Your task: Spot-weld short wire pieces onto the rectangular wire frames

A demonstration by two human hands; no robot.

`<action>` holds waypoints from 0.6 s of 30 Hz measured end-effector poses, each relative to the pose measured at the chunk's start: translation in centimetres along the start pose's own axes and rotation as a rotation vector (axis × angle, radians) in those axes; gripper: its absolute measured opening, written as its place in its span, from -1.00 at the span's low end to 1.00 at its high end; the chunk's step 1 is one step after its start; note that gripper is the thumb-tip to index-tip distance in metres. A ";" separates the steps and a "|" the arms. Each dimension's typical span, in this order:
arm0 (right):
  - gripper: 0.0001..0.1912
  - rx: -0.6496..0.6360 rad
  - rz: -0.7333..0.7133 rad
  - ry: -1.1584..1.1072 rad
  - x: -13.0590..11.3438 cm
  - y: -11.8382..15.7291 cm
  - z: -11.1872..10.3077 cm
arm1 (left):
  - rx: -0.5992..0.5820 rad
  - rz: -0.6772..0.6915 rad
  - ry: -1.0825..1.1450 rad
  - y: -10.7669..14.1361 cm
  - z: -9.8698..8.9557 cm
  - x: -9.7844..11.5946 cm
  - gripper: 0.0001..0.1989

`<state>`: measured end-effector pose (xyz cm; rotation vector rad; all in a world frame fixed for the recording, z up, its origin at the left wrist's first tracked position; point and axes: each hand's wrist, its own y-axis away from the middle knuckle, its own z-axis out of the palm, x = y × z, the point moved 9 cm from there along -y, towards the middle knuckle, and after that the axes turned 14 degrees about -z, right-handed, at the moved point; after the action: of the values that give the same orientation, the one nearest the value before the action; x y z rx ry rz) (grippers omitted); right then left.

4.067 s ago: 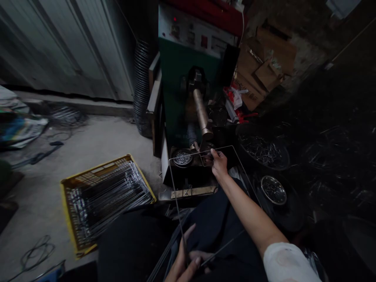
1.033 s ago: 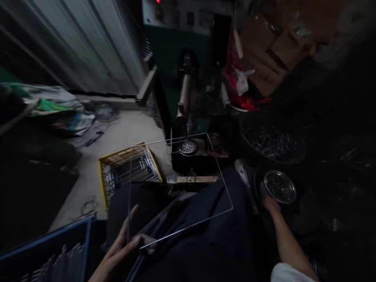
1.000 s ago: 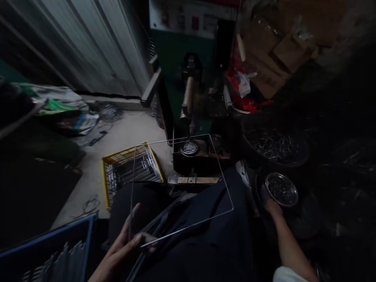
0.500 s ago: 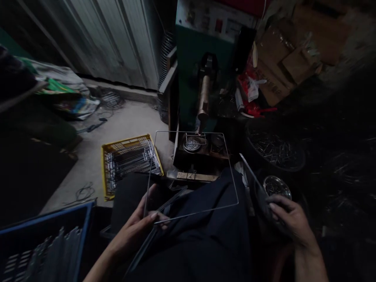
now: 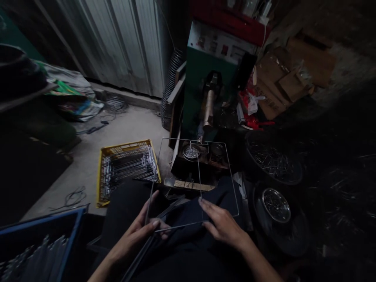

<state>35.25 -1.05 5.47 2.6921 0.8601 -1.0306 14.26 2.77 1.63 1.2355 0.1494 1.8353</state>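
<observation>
Concrete floor point(image 5: 129, 133) by a welding machine point(image 5: 210, 66); left fingers point(image 5: 148, 223) clamp a wire frame point(image 5: 176, 138), right fingers point(image 5: 210, 213) spread apart.

You have a green spot-welding machine point(image 5: 205, 66) with a copper-coloured arm point(image 5: 209, 109) standing before you, a ribbed flexible duct point(image 5: 171, 90) beside it and a corrugated metal door point(image 5: 117, 43) behind it. On the concrete floor point(image 5: 88, 172) to your left, note a yellow plastic crate point(image 5: 126, 144) holding bundled wire frames point(image 5: 126, 166), with a loose cable point(image 5: 72, 197) near it and a blue crate point(image 5: 41, 219) of metal rods nearer you. To your right, black tubs point(image 5: 274, 164) hold wire pieces, a round steel dish point(image 5: 276, 205) sits in a dark tub, and cardboard boxes point(image 5: 273, 78) stand beyond, with red-and-white plastic bags point(image 5: 248, 102) just below them.
</observation>
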 end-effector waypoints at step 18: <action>-0.23 0.043 -0.012 0.026 1.8 -1.0 -2.3 | -0.032 0.004 0.017 -2.6 -0.2 1.3 -0.04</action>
<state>37.10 1.31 6.13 2.7447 0.8700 -1.0306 15.56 5.35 1.04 1.1986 0.1265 1.8452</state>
